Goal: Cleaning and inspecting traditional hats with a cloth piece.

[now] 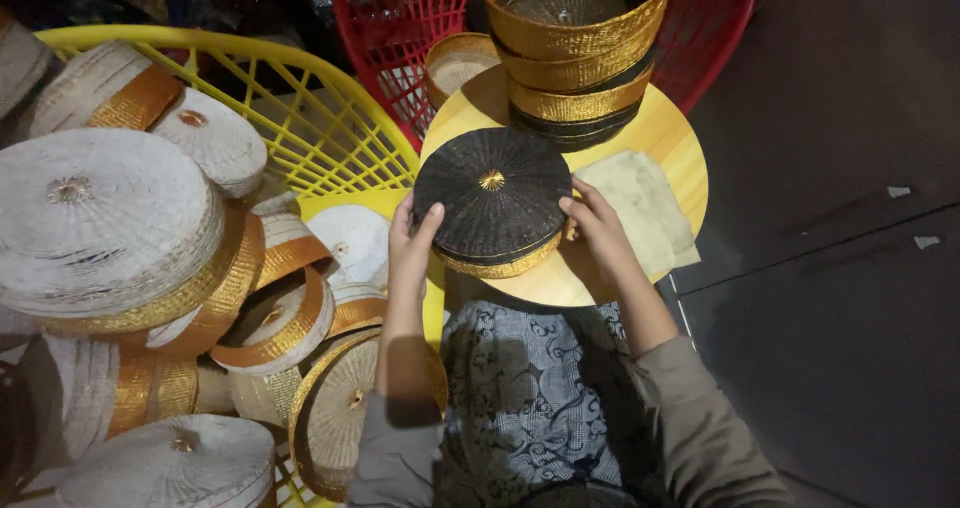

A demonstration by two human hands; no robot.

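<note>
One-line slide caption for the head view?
Both hands, left and right, hold a black woven cap over a round yellow table.

Dim warm light from above; deep shadows at edges, top left; slightly soft focus.

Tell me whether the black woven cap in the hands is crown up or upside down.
Crown up: the round black woven cap shows its closed top with the gold centre knot.
</note>
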